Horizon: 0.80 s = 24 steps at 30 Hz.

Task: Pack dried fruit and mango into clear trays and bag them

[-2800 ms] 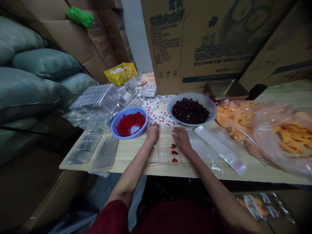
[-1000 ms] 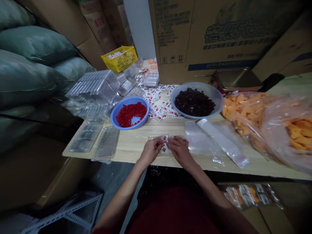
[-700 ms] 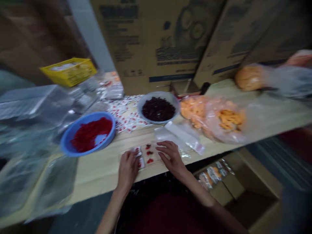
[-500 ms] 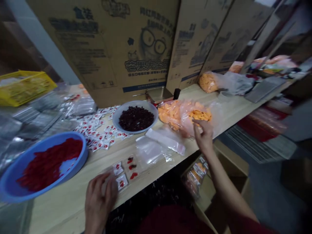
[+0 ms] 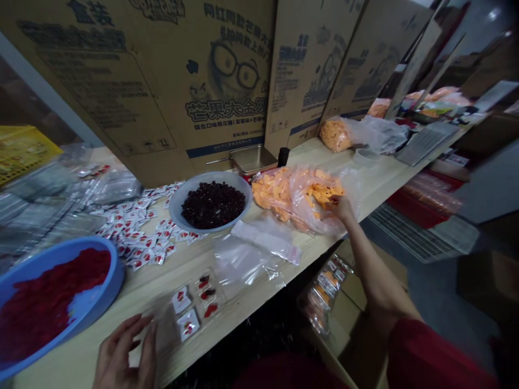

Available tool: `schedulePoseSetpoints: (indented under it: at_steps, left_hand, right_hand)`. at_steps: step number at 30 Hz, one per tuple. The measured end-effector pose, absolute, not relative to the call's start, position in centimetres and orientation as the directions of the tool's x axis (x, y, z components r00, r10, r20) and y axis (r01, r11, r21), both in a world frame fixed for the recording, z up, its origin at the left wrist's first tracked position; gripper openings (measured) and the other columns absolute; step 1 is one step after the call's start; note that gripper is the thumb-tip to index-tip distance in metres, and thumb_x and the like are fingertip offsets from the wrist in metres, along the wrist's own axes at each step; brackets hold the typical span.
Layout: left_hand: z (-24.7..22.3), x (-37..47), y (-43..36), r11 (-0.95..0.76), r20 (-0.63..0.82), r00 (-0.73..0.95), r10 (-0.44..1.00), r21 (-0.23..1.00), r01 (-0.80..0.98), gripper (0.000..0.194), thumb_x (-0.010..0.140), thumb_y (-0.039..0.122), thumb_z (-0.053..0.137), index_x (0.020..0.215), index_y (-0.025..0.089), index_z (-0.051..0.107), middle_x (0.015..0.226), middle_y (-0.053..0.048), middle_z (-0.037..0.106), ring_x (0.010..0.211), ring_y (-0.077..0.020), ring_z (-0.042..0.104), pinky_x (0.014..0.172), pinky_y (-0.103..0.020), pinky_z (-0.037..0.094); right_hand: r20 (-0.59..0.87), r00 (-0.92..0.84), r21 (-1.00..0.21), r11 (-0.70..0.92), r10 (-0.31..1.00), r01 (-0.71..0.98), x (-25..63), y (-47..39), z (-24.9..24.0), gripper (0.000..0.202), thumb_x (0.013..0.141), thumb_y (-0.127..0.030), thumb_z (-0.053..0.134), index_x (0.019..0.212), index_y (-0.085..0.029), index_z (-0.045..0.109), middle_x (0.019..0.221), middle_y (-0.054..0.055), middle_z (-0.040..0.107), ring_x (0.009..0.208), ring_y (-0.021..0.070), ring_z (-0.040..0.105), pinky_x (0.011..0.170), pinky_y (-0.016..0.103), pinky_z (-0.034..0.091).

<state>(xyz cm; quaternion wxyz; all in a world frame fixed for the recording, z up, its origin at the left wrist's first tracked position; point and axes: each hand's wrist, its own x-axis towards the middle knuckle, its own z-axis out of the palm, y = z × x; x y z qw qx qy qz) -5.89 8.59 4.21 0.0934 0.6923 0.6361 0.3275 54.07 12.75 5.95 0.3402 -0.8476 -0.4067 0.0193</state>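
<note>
A clear plastic tray (image 5: 190,313) lies on the table, holding two white sachets with red prints and, to their right, several small red and dark pieces. My left hand (image 5: 126,351) is at the tray's left end, fingers curled with the tips at its edge. Farther right, my right hand (image 5: 343,208) reaches into the mouth of an open plastic bag (image 5: 298,192) of orange gummy-like pieces (image 5: 320,192). Its fingers are pinched together on orange pieces; the fingertips are partly hidden. Flat clear bags (image 5: 251,248) lie between the tray and the orange pieces.
A blue basin (image 5: 115,275) of red pieces stands left. Behind the tray are scattered sachets (image 5: 141,237) and a bowl (image 5: 178,208) of dark pieces. Tall cardboard boxes (image 5: 162,108) line the back. An open carton (image 5: 352,319) with packed trays sits below the table edge.
My right hand has gone deeper into the orange pieces and its fingers have closed. My left hand remains by the tray's left end. The whole view has shifted.
</note>
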Motion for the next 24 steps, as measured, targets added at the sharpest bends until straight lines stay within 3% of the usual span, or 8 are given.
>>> schedulePoseSetpoints:
  at_steps: [4, 7, 9, 11, 13, 15, 20, 24]
  left_hand:
    - [6.0, -4.6, 9.0, -0.183, 0.37, -0.075, 0.926, 0.615, 0.767, 0.031, 0.086, 0.048, 0.055, 0.102, 0.024, 0.066, 0.117, -0.007, 0.062, 0.082, -0.0207, 0.063, 0.05, -0.028, 0.049]
    - [7.6, -2.3, 8.6, -0.271, 0.381, -0.043, 0.924, 0.728, 0.63, 0.021, 0.089, 0.039, 0.058, 0.101, 0.024, 0.066, 0.113, -0.005, 0.063, 0.095, -0.0209, 0.064, 0.069, -0.03, 0.054]
    - [8.5, -0.6, 8.2, -0.29, 0.326, 0.028, 0.945, 0.797, 0.529, 0.019, 0.093, 0.035, 0.054, 0.101, 0.023, 0.066, 0.114, -0.007, 0.064, 0.105, -0.0215, 0.062, 0.086, -0.034, 0.053]
    - [9.0, 0.4, 8.2, -0.286, 0.273, 0.096, 0.957, 0.837, 0.466, 0.024, 0.096, 0.033, 0.05, 0.111, 0.023, 0.066, 0.12, -0.009, 0.063, 0.11, -0.0214, 0.06, 0.089, -0.033, 0.051]
    - [9.0, 0.0, 8.2, -0.287, 0.246, 0.147, 0.958, 0.838, 0.465, 0.03, 0.095, 0.033, 0.052, 0.121, 0.024, 0.063, 0.125, -0.011, 0.061, 0.113, -0.0216, 0.058, 0.091, -0.033, 0.05]
    - [8.4, -1.5, 8.1, -0.273, 0.218, 0.167, 0.962, 0.82, 0.502, 0.028, 0.095, 0.033, 0.054, 0.119, 0.024, 0.065, 0.119, -0.01, 0.064, 0.111, -0.0218, 0.058, 0.092, -0.033, 0.048]
    - [5.2, -6.4, 8.0, -0.086, 0.126, -0.048, 0.991, 0.864, 0.497, 0.018, 0.092, 0.034, 0.058, 0.098, 0.02, 0.068, 0.096, -0.006, 0.068, 0.091, -0.0192, 0.061, 0.083, -0.031, 0.047]
    - [2.2, -7.4, 8.9, 0.063, -0.025, -0.25, 0.968, 0.988, 0.143, 0.022, 0.086, 0.038, 0.064, 0.091, 0.016, 0.064, 0.084, -0.003, 0.067, 0.075, -0.015, 0.06, 0.071, -0.026, 0.047]
  right_hand:
    - [0.2, 0.649, -0.861, -0.185, 0.734, 0.475, 51.0, 9.6, 8.7, 0.041, 0.071, -0.055, 0.073, 0.083, -0.017, 0.065, 0.068, 0.002, 0.065, 0.059, 0.0164, 0.063, 0.06, 0.032, 0.056]
    - [0.117, 0.474, -0.978, 0.02, 0.873, 0.206, 43.4, 8.3, 10.1, 0.041, 0.065, -0.05, 0.083, 0.09, -0.02, 0.069, 0.082, 0.004, 0.07, 0.067, 0.0173, 0.066, 0.064, 0.031, 0.058]
    - [0.024, 0.242, -0.991, -0.009, 0.97, 0.136, 36.5, 8.3, 10.0, 0.036, 0.07, -0.048, 0.081, 0.093, -0.022, 0.071, 0.084, 0.004, 0.072, 0.07, 0.0173, 0.067, 0.065, 0.028, 0.057]
    - [-0.046, -0.026, -0.996, -0.044, 0.999, 0.071, 29.3, 8.9, 8.8, 0.031, 0.075, -0.047, 0.079, 0.092, -0.022, 0.072, 0.085, 0.003, 0.073, 0.073, 0.0172, 0.068, 0.066, 0.027, 0.056]
    - [-0.065, -0.258, -0.997, -0.07, 0.964, -0.01, 22.7, 9.7, 7.0, 0.028, 0.078, -0.046, 0.076, 0.091, -0.021, 0.072, 0.087, 0.002, 0.073, 0.076, 0.0174, 0.068, 0.069, 0.027, 0.055]
    - [-0.063, -0.412, -0.991, -0.106, 0.909, -0.082, 17.3, 10.6, 4.9, 0.027, 0.079, -0.045, 0.075, 0.09, -0.021, 0.071, 0.086, 0.001, 0.072, 0.077, 0.0173, 0.067, 0.071, 0.028, 0.055]
    - [-0.145, -0.535, -0.939, -0.287, 0.833, -0.192, 10.8, 12.7, 1.0, 0.032, 0.07, -0.045, 0.082, 0.087, -0.019, 0.072, 0.08, -0.001, 0.071, 0.072, 0.0151, 0.067, 0.071, 0.028, 0.055]
    - [-0.225, -0.413, -0.884, -0.363, 0.883, -0.295, 9.8, 12.9, -0.7, 0.037, 0.064, -0.047, 0.086, 0.086, -0.02, 0.074, 0.085, 0.001, 0.073, 0.074, 0.0151, 0.068, 0.074, 0.03, 0.057]
